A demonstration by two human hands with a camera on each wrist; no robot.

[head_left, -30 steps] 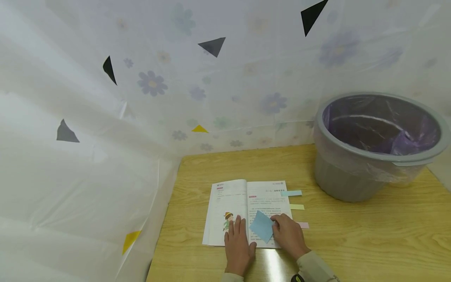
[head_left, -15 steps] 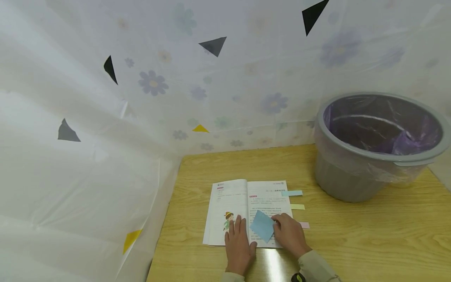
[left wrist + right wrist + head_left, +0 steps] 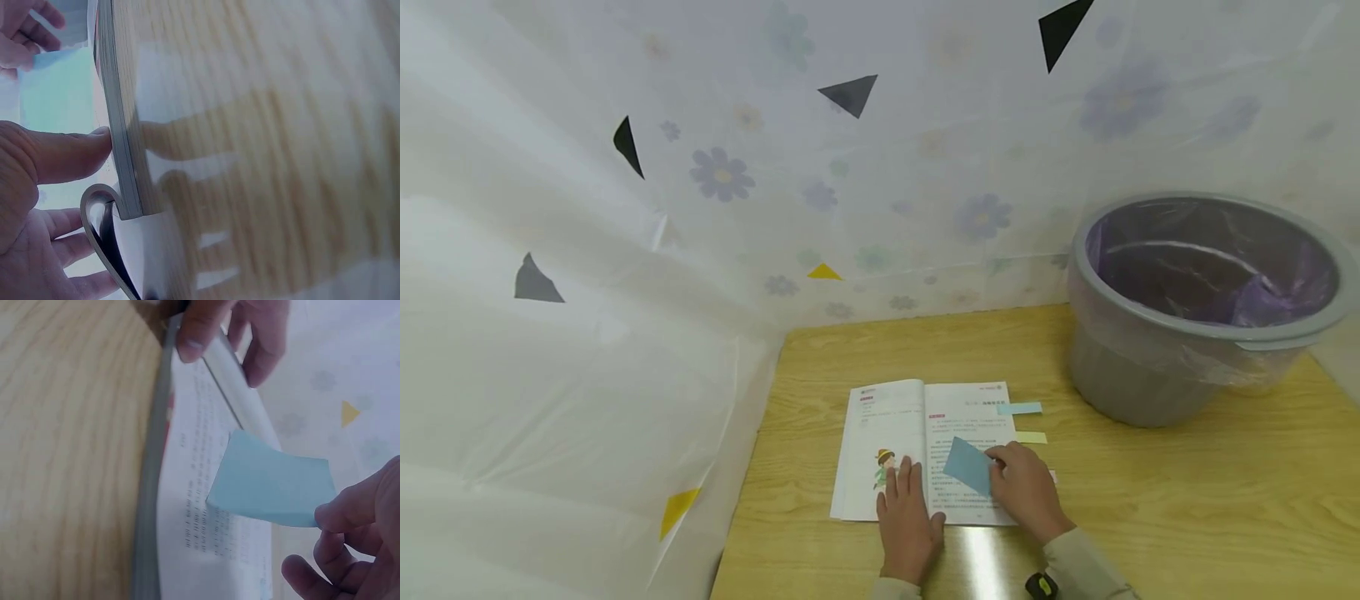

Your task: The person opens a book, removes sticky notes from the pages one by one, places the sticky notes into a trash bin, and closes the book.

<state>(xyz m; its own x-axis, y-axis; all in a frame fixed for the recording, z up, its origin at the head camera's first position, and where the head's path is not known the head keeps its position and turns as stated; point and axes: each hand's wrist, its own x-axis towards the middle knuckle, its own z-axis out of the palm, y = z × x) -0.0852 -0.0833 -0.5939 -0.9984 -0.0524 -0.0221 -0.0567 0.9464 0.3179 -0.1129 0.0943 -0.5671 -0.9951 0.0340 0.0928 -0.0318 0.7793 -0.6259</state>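
Observation:
An open book [image 3: 880, 417] lies on the wooden table, text on its right page and a small cartoon figure on its left. My left hand [image 3: 907, 521] rests flat on the left page with fingers spread, its thumb at the book's lower edge beside the fold. Between thumb and fingertips, my right hand [image 3: 1028, 487] pinches a blue sticky note [image 3: 967, 467] by one corner. In the right wrist view the sticky note [image 3: 272, 481] stands raised over the printed page. Blue and yellow index tabs [image 3: 1028, 437] stick out from the right page edge; a pink one is mostly hidden by the right hand.
A large grey bin [image 3: 1142, 375] with a plastic liner stands at the table's back right. White sheeting with flowers and triangles [image 3: 850, 96] hangs behind and to the left. The wooden table [image 3: 1195, 517] extends right of the book.
My right hand has moved slightly up and right, lifting and turning the blue sticky note with it. My left hand has stayed on the left page.

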